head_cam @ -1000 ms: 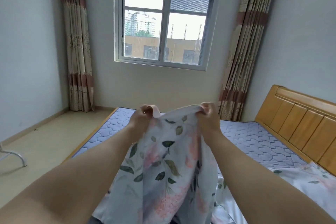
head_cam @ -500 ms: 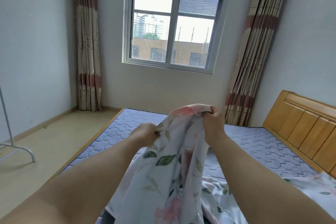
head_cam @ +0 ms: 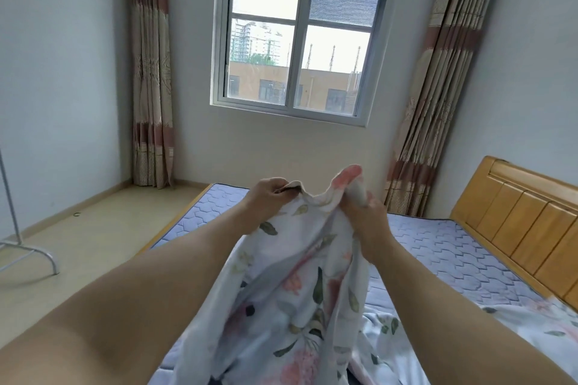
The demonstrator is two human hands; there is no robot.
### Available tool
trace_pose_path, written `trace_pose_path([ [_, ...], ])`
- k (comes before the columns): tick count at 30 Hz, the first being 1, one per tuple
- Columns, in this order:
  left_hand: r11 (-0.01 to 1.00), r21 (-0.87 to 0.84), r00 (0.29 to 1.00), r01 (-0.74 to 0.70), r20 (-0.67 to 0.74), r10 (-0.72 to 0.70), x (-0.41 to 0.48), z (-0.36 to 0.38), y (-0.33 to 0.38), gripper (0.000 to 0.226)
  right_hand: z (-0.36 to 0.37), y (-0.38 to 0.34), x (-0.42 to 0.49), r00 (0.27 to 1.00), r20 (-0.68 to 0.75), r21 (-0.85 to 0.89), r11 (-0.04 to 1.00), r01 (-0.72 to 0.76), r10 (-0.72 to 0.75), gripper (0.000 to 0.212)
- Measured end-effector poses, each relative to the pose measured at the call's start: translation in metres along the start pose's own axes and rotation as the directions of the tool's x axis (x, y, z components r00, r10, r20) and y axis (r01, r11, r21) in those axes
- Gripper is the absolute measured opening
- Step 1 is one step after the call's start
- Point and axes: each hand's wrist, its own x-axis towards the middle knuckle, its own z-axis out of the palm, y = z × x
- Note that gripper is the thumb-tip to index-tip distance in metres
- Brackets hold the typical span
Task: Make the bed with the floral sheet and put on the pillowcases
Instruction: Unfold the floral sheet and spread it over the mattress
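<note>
Mattress (head_cam: 438, 247) disappears beneath floral sheet (head_cam: 297, 306), perhaps bunched

- wooden-framed bed (head_cam: 516, 228) with blue quilted mattress (head_cam: 438, 244)
- white floral sheet (head_cam: 297, 306) bunched on mattress's near end, partly lifted
- beige floor (head_cam: 103, 237): grey metal rack foot (head_cam: 53, 262)

Mattress (head_cam: 438, 247) open beyond right hand (head_cam: 362, 212) grip; headboard (head_cam: 516, 222) blocks farther right; floor (head_cam: 93, 244) open left of left hand (head_cam: 266, 197).
</note>
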Motion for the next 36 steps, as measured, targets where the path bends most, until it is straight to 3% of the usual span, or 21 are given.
trace_pose_path([
  [2, 0.999, -0.027, 0.996, -0.019, 0.084, 0.021, -0.007, 0.004, 0.016, 0.027, 0.008, -0.003, -0.005, 0.929, 0.37, 0.049, 0.998, -0.03, 0.01, 0.023],
  [4, 0.993, -0.038, 0.982, -0.116, 0.146, 0.12, -0.013, 0.006, 0.028, 0.02, 0.02, -0.005, -0.011, 0.851, 0.51, -0.104, 0.991, -0.088, 0.129, 0.016],
  [7, 0.955, 0.186, 0.966, -0.233, 0.156, 0.206, -0.01, 0.007, 0.024, 0.012, 0.028, -0.004, -0.007, 0.907, 0.412, -0.185, 0.983, -0.01, 0.087, 0.011],
  [10, 0.915, 0.387, 0.993, -0.114, 0.076, 0.092, -0.001, 0.002, -0.003, 0.024, 0.023, -0.002, 0.0, 0.958, 0.284, 0.005, 0.999, 0.035, -0.035, 0.02],
  [13, 0.774, 0.633, 0.984, -0.034, 0.155, -0.084, -0.005, -0.002, -0.032, 0.026, 0.014, -0.006, 0.006, 0.992, 0.105, 0.139, 0.989, 0.054, -0.069, 0.038],
  [15, 0.833, 0.539, 0.976, 0.123, 0.088, -0.201, -0.006, -0.007, -0.048, 0.018, 0.007, -0.016, 0.008, 0.997, -0.024, 0.169, 0.983, 0.075, -0.072, 0.039],
  [17, 0.944, 0.238, 0.973, 0.228, -0.036, -0.226, 0.002, -0.008, -0.052, 0.021, 0.002, -0.023, 0.008, 0.992, -0.104, 0.165, 0.982, 0.09, -0.073, 0.035],
  [20, 0.987, -0.068, 0.953, 0.144, -0.259, -0.157, 0.017, -0.007, -0.022, 0.02, -0.002, -0.018, 0.01, 0.984, -0.167, 0.097, 0.992, 0.078, -0.061, 0.026],
  [22, 0.987, -0.159, 0.938, 0.012, -0.34, -0.066, 0.023, -0.011, 0.006, 0.024, -0.003, -0.012, 0.011, 0.983, -0.181, 0.075, 0.996, 0.051, -0.036, 0.022],
  [25, 0.986, -0.134, 0.967, -0.104, -0.246, 0.068, 0.018, -0.012, 0.033, 0.018, -0.004, -0.018, 0.01, 0.982, -0.187, 0.115, 0.992, 0.045, -0.023, 0.02],
  [27, 0.998, -0.012, 0.997, -0.065, 0.036, 0.065, 0.007, -0.004, 0.034, 0.037, 0.003, -0.025, 0.008, 0.989, -0.118, 0.119, 0.988, 0.098, -0.084, 0.02],
  [29, 0.997, 0.065, 0.942, -0.037, 0.335, 0.013, -0.003, 0.014, 0.032, 0.054, 0.015, -0.032, 0.002, 0.989, 0.017, 0.106, 0.984, 0.144, -0.146, 0.023],
  [30, 0.988, 0.148, 0.922, -0.048, 0.388, -0.013, -0.005, 0.023, 0.03, 0.049, 0.023, -0.033, -0.001, 0.982, 0.084, 0.093, 0.983, 0.16, -0.167, 0.024],
  [32, 0.956, 0.289, 0.953, -0.049, 0.3, -0.041, -0.004, 0.032, 0.025, 0.021, 0.028, -0.028, -0.003, 0.979, 0.095, 0.057, 0.983, 0.174, -0.179, 0.016],
  [33, 0.967, 0.256, 0.979, -0.001, 0.198, -0.051, -0.004, 0.032, 0.024, 0.005, 0.026, -0.022, -0.002, 0.984, 0.066, 0.034, 0.986, 0.161, -0.163, 0.012],
  [36, 0.984, -0.141, 0.993, 0.107, -0.033, -0.112, 0.008, 0.023, 0.016, 0.019, 0.011, -0.01, -0.007, 0.987, 0.163, -0.073, 0.997, 0.025, -0.012, 0.064],
])
